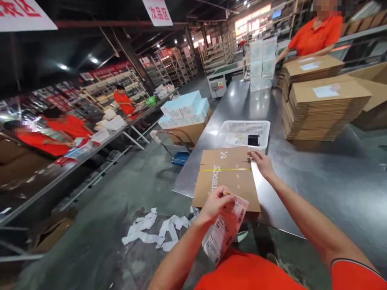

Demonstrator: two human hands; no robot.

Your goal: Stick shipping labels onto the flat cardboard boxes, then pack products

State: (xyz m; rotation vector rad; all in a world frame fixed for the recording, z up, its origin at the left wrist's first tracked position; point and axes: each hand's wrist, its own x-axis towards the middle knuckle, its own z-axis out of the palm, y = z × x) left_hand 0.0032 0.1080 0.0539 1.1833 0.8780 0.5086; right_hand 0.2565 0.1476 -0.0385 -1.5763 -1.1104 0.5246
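A flat cardboard box (229, 187) with white lettering and a yellow strap across it lies at the near edge of the metal table (317, 177). Over its near side, my left hand (218, 203) pinches a sheet of printed labels (226, 229) that hangs down past the table edge. My right hand (261, 163) is at the box's far right corner, its thumb and fingers closed on the cardboard edge there. Just beyond the box sits a white plastic basket (266, 133) holding papers and a dark object (253, 140).
Stacked flat cartons (320, 117) stand at the right, near a person in orange (317, 36). White-blue boxes (262, 64) are piled at the table's far end. A trolley (181, 157) stands left of the table. White paper strips (145, 233) litter the floor.
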